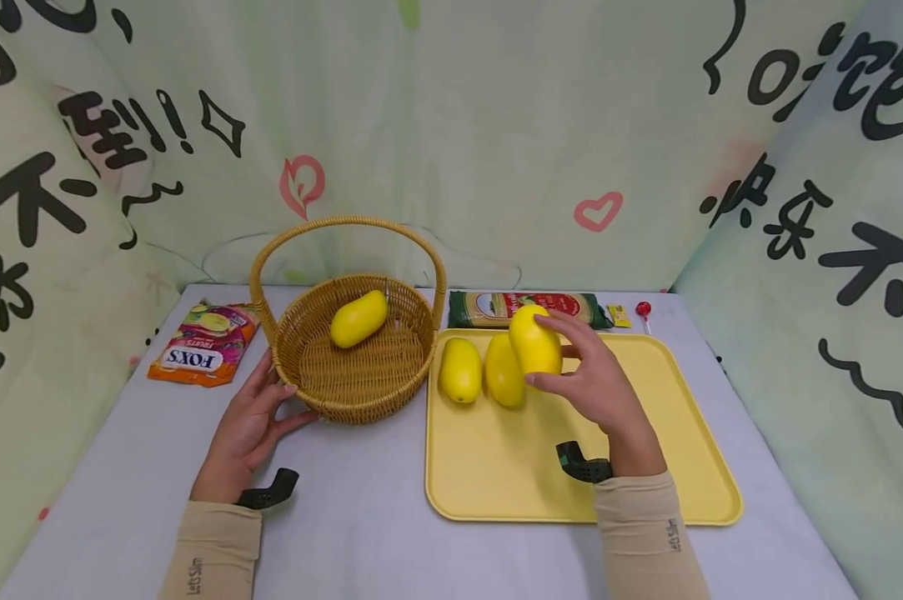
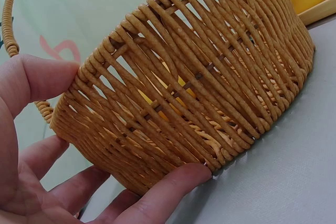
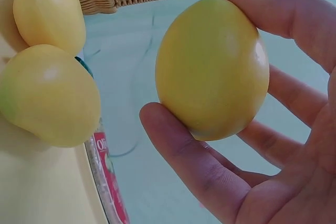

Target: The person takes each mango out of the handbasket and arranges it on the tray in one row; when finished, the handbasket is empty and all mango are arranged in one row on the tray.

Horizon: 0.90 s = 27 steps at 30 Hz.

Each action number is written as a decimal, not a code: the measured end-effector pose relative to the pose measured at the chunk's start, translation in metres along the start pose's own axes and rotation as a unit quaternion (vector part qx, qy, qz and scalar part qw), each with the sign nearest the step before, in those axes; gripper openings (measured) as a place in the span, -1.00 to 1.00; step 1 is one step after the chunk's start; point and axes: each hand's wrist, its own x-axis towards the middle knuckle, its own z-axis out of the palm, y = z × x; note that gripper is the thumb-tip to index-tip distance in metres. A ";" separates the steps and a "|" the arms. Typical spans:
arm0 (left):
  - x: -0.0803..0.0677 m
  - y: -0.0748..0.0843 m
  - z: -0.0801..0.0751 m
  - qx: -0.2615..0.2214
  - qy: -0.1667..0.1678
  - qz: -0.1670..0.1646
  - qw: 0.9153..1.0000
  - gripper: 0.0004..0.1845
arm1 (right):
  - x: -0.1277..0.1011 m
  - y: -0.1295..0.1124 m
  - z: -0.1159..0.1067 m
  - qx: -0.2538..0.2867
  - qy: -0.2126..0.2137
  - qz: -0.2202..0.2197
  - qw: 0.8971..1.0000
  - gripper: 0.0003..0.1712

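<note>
My right hand (image 1: 589, 371) holds a smooth yellow mango (image 1: 535, 340) between thumb and fingers, above the yellow tray (image 1: 571, 492). Below and left of it, two more mangoes lie on the tray: one mango (image 1: 461, 370) at the left edge and another mango (image 1: 504, 371) partly hidden by the held one. To the left stands a wicker basket (image 1: 357, 404) with a tall handle and one mango (image 1: 359, 319) inside. My left hand (image 1: 252, 421) grips the basket's near left side; in the left wrist view one fingertip lies on the rim and the thumb presses low on the weave.
A FOX'S candy bag (image 1: 205, 343) lies left of the basket. Behind the tray are a long green and red packet (image 1: 526, 308), a small yellow wrapped sweet (image 1: 619, 316) and a red lollipop (image 1: 643, 309). Printed curtains (image 1: 451, 150) stand around the white table (image 1: 391, 533).
</note>
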 end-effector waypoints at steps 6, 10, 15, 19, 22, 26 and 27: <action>0.000 0.000 0.000 -0.004 -0.001 0.001 1.000 -0.17 | -0.001 -0.001 -0.005 -0.003 0.003 0.015 1.000 -0.10; -0.001 0.000 -0.001 -0.004 0.000 0.001 1.000 -0.18 | -0.002 0.000 -0.008 -0.010 0.007 0.026 1.000 -0.10; 0.000 -0.001 -0.001 -0.002 -0.001 0.002 1.000 -0.18 | -0.003 0.004 -0.010 -0.024 0.012 0.033 0.999 -0.10; 0.000 -0.001 -0.001 -0.004 -0.002 -0.001 1.000 -0.17 | -0.002 0.009 -0.012 -0.037 0.015 0.048 0.998 -0.10; 0.000 0.000 -0.001 -0.007 -0.001 -0.002 1.000 -0.18 | -0.001 0.011 -0.012 -0.038 0.015 0.050 0.998 -0.10; 0.000 0.000 -0.001 -0.008 -0.002 -0.002 1.000 -0.18 | 0.003 0.016 -0.010 -0.029 0.013 0.038 0.999 -0.11; 0.000 0.000 -0.001 -0.008 -0.002 -0.001 1.000 -0.18 | 0.004 0.017 -0.010 -0.029 0.013 0.037 0.999 -0.11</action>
